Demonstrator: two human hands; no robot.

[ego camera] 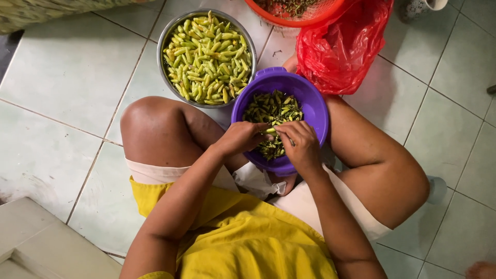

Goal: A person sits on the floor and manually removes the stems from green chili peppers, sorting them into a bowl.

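Observation:
I sit on a tiled floor with a purple plastic bowl [313, 106] between my legs, holding dark green chilli stems and caps. My left hand [242, 137] and my right hand [300, 144] meet over the bowl's near edge, both pinching one small green chilli [269, 131] between their fingertips. A steel bowl [170, 31] heaped with several pale green chillies stands just beyond my left knee, touching the purple bowl's far left side.
A red plastic bag [341, 49] lies beyond the purple bowl on the right. An orange basket [297, 19] with green bits sits at the top edge. A raised light slab [36, 243] is at the lower left.

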